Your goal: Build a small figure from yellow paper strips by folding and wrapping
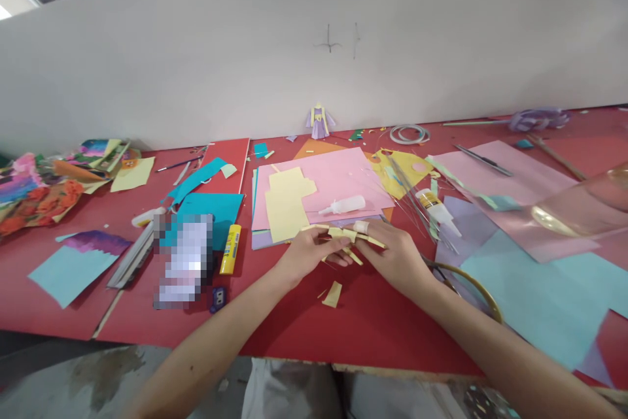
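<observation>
Both my hands meet over the front middle of the red table. My left hand (pixel 314 250) pinches one side of a small pale yellow folded-paper piece (pixel 342 234) with several narrow strips sticking out. On its other side, my right hand (pixel 392 255) grips the same piece, a white wrap round one finger. Some fingertips are hidden behind the paper. Just below lies a small yellow paper scrap (pixel 332 295). Beyond my hands, a cut yellow sheet (pixel 287 206) and a clear squeeze bottle (pixel 346 204) rest on pink paper (pixel 338 167).
A glue stick (pixel 230 249) and a blurred-out phone (pixel 186 262) lie left. Scissors (pixel 471 282) sit by my right forearm, near a glue bottle (pixel 438 211) and blue paper (pixel 544 288). A small paper dress figure (pixel 320 121) leans on the wall. A clear bottle (pixel 583 203) is far right.
</observation>
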The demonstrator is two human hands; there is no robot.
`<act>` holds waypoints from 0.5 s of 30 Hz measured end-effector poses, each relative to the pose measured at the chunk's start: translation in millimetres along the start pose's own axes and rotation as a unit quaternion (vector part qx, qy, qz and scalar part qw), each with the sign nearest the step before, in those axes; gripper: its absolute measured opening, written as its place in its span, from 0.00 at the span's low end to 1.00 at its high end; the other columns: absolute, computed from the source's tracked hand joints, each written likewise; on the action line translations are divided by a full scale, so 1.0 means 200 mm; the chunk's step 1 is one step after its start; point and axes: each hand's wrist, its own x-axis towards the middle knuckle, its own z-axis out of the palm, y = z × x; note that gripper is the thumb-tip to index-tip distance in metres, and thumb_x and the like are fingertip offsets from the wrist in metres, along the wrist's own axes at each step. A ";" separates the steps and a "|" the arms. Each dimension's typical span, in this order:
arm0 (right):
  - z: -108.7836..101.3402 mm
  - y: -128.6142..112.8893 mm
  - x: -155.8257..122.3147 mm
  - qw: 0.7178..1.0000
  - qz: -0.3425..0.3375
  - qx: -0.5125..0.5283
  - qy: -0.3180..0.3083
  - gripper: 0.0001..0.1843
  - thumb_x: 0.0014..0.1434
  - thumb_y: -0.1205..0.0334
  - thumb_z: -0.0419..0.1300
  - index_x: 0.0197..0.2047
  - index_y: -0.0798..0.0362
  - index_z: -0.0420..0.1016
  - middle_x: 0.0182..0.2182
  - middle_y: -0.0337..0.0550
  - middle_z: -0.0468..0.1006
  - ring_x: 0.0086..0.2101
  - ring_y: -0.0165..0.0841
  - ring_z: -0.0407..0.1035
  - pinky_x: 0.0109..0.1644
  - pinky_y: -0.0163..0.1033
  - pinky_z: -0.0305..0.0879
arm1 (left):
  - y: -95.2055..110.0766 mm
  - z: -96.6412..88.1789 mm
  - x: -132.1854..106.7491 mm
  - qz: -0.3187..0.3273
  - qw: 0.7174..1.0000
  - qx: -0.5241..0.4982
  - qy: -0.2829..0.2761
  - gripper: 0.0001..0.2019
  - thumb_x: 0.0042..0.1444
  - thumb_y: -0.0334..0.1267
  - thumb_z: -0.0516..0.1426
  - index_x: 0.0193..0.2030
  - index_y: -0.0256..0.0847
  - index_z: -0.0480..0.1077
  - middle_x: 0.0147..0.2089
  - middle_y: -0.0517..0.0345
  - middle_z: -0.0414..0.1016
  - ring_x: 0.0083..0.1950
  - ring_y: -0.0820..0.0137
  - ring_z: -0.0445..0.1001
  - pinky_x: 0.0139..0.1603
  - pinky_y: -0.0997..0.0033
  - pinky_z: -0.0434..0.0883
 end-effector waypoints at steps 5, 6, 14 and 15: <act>-0.01 -0.01 0.02 0.996 0.048 0.079 -0.017 0.11 0.59 0.67 0.56 0.45 0.51 0.73 0.39 0.43 0.79 0.41 0.35 0.74 0.45 0.37 0.67 | 0.00 0.00 0.00 0.018 1.000 0.001 0.012 0.19 0.48 0.47 0.66 0.38 0.30 0.74 0.30 0.52 0.78 0.30 0.70 0.79 0.36 0.71 0.77; -0.01 -0.01 0.03 0.993 0.053 0.099 -0.025 0.13 0.59 0.67 0.56 0.47 0.51 0.73 0.41 0.44 0.78 0.42 0.35 0.74 0.46 0.37 0.67 | 0.00 0.00 0.00 0.020 1.000 0.001 0.014 0.20 0.47 0.47 0.66 0.38 0.30 0.74 0.30 0.52 0.78 0.30 0.70 0.79 0.36 0.71 0.77; -0.04 -0.02 0.03 0.983 0.083 0.157 -0.048 0.13 0.65 0.55 0.52 0.42 0.51 0.75 0.39 0.43 0.79 0.41 0.36 0.73 0.44 0.37 0.67 | 0.01 0.00 0.01 0.022 0.999 0.022 0.021 0.22 0.46 0.50 0.66 0.39 0.31 0.74 0.36 0.49 0.80 0.31 0.69 0.79 0.36 0.70 0.77; -0.04 -0.02 0.03 0.984 0.090 0.147 -0.038 0.14 0.65 0.54 0.52 0.39 0.52 0.76 0.36 0.43 0.79 0.39 0.35 0.73 0.42 0.36 0.67 | 0.01 0.00 0.01 0.020 0.999 0.026 0.020 0.22 0.46 0.51 0.66 0.39 0.31 0.74 0.36 0.49 0.80 0.31 0.69 0.79 0.37 0.70 0.77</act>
